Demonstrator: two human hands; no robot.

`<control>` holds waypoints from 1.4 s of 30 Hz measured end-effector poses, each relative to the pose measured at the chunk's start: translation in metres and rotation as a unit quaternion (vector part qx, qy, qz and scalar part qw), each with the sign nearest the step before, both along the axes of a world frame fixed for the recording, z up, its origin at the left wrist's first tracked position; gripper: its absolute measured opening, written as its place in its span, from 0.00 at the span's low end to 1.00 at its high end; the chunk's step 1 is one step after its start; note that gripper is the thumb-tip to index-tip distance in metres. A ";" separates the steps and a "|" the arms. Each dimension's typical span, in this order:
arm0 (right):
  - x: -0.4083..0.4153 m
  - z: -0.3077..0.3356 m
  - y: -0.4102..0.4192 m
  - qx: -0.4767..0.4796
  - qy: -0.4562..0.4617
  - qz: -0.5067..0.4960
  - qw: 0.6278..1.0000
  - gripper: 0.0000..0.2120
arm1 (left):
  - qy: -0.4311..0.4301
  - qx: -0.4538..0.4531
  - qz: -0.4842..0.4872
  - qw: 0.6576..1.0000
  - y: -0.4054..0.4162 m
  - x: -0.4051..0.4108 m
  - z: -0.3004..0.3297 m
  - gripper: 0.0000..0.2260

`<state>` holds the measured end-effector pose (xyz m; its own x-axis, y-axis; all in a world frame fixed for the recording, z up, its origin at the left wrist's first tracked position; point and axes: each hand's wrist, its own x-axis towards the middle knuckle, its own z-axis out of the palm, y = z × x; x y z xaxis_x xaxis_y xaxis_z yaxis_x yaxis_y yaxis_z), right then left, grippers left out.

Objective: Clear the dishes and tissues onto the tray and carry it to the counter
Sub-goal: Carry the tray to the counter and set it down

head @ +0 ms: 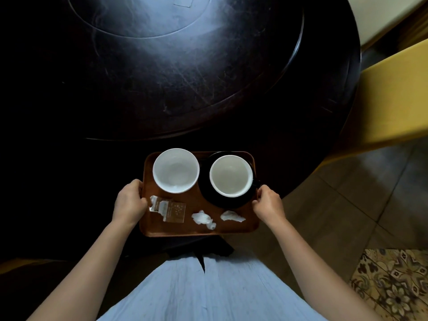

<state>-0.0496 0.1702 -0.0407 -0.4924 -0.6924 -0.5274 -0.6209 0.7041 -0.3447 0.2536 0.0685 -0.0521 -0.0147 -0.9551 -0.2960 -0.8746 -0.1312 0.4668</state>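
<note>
A person holds a brown wooden tray (199,229) by its two short sides, at the near edge of a dark round table (185,93). The left hand (129,202) is closed around the tray's left rim, thumb lying on top beside a torn brown wrapper (170,208). The right hand (268,203) is curled over the right rim in the same way, fingers hidden beneath. On the tray's far left stands an empty white bowl (176,170); to its right a white cup (231,175) sits on a black saucer (208,193). Two crumpled white tissues (203,218) lie along the near side, one at the middle and the other just right of it, apart from each other and from the saucer. A yellow chair (393,96) stands to the right of the table, over a tiled floor (347,205), with a patterned rug (393,286) at the lower right.
</note>
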 end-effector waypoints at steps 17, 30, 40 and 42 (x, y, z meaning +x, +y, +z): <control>-0.020 -0.004 0.004 -0.027 -0.067 0.004 0.997 0.06 | 0.033 0.080 0.013 0.996 -0.007 0.001 0.008 0.12; -0.043 -0.004 -0.010 -0.046 -0.173 -0.008 0.984 0.14 | 0.166 0.226 0.048 0.959 -0.018 0.007 0.015 0.20; -0.059 -0.002 -0.002 -0.081 -0.199 -0.028 0.976 0.14 | 0.182 0.187 0.032 0.965 -0.009 -0.015 0.020 0.19; -0.068 0.004 0.002 -0.094 -0.187 -0.022 0.978 0.12 | 0.192 0.185 0.025 0.963 -0.009 -0.022 0.026 0.19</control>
